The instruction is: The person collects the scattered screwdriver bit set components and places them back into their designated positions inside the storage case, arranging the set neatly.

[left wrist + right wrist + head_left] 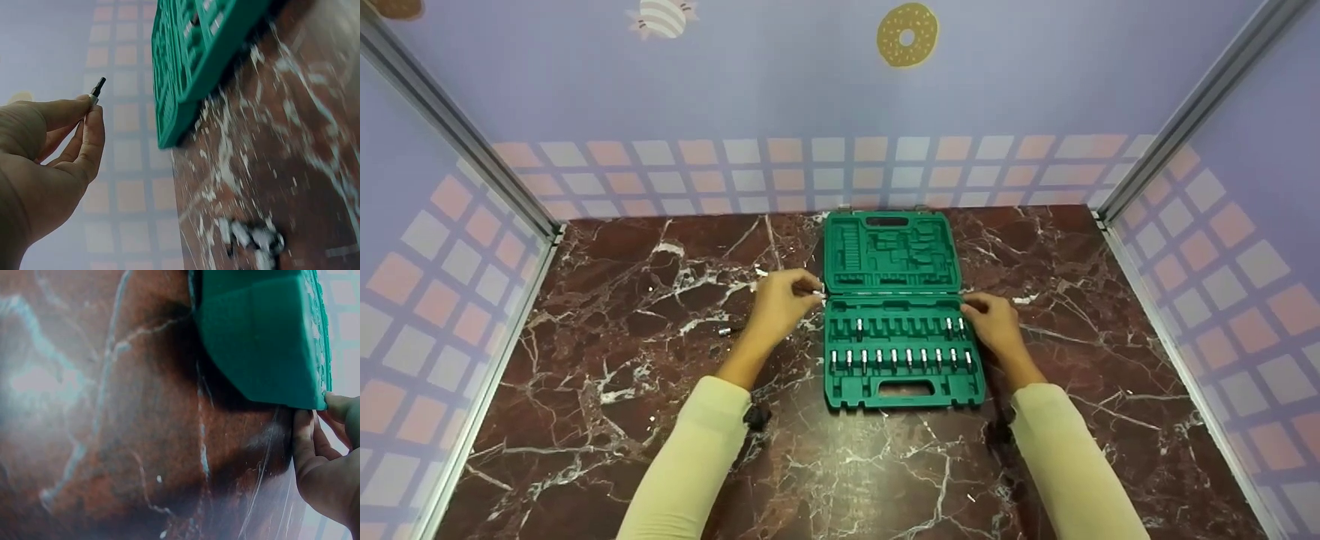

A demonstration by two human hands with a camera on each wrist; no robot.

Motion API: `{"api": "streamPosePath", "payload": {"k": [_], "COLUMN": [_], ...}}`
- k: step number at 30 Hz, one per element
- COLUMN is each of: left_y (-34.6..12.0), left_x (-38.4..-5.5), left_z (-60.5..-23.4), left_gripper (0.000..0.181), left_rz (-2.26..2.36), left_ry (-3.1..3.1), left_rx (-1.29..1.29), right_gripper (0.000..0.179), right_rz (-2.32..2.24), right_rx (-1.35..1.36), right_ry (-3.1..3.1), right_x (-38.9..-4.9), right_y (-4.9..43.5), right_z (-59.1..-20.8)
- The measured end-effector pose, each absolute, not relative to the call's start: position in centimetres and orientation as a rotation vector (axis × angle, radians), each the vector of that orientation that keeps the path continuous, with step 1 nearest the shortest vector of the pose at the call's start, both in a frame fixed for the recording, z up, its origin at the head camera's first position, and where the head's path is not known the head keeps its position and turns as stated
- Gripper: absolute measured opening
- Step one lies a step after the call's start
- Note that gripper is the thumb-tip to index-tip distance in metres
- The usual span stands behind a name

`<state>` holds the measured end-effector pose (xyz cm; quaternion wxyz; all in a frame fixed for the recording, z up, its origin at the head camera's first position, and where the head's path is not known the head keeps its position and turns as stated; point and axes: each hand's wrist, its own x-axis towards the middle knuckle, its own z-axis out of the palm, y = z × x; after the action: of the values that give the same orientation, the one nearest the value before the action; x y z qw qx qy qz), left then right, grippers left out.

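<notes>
A green socket case [847,391] lies open on the table, its lid [892,279] folded back toward the wall. Several silver bit sockets [894,358] stand along its lower row; three pieces sit in the upper row. My left hand [780,306] is just left of the hinge and pinches a small bit socket [97,93] between thumb and fingertips, its dark tip sticking out. On the other side, my right hand [996,324] holds the case's right edge, thumb on the rim and fingers against the outer side in the right wrist view.
Loose metal sockets [253,239] lie on the dark red marble table [607,315], left of the case and partly behind my left wrist in the head view. Patterned panels [870,161] enclose the back and both sides.
</notes>
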<state>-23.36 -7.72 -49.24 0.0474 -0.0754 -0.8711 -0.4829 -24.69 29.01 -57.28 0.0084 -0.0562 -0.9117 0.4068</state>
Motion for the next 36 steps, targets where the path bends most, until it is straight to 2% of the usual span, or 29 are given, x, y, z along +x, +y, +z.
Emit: {"api": "streamPosePath", "payload": {"k": [15,36], "left_y": [-1.6,4.9], "left_x": [-23.8,-25.0], "left_z": [-48.4,-50.3], "left_gripper": [0.014,0.014], "left_rz": [-1.500,-1.584], "left_ry": [-2.811,-2.901], "left_rx": [-0.491,-0.581], "right_gripper": [0.028,0.027], "right_rz": [1.283,1.282], "right_rx": [-0.199,-0.187], "right_ry": [-2.829,-2.827], "right_x": [-24.7,-24.6], "right_y": [28.9,29.0], "right_z": [-57.2,-57.3]}}
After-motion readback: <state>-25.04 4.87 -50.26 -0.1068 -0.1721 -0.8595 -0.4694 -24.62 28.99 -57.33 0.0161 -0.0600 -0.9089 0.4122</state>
